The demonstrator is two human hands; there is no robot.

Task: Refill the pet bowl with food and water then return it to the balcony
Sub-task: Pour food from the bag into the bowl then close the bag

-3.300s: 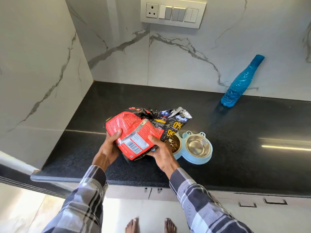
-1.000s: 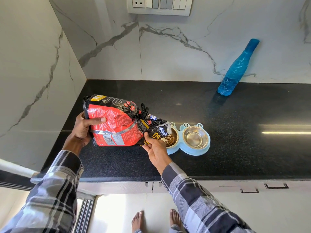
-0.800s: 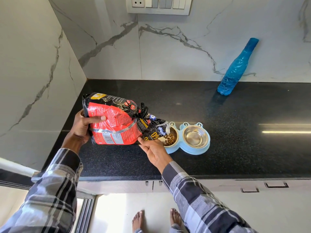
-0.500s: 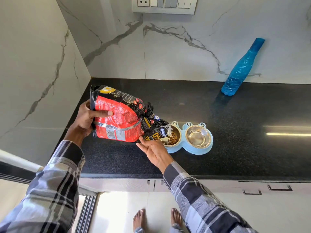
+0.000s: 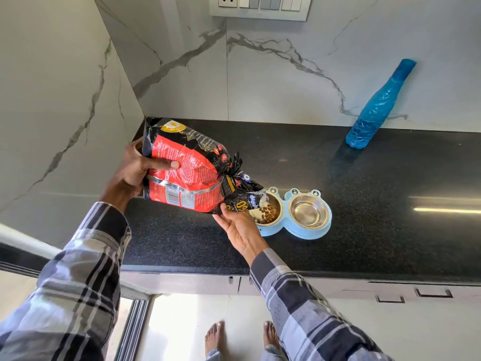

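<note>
The right hand (image 5: pixel 240 227) now lies palm-up, fingers loosely straight, under the mouth of the crinkled red-and-black food bag (image 5: pixel 190 175) instead of pinching it, the left hand (image 5: pixel 135 170) grips the raised base, and brown kibble (image 5: pixel 268 212) gathers in the left cup of the pale-blue twin pet bowl (image 5: pixel 299 234) on the black worktop (image 5: pixel 390 204), its steel water cup (image 5: pixel 309 212) unfilled.

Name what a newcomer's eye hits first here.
The red food bag, gripped by the left hand and propped by the right hand, tips over the blue pet bowl on the black counter. Kibble lies in its left cup; a blue bottle stands by the back wall.
</note>
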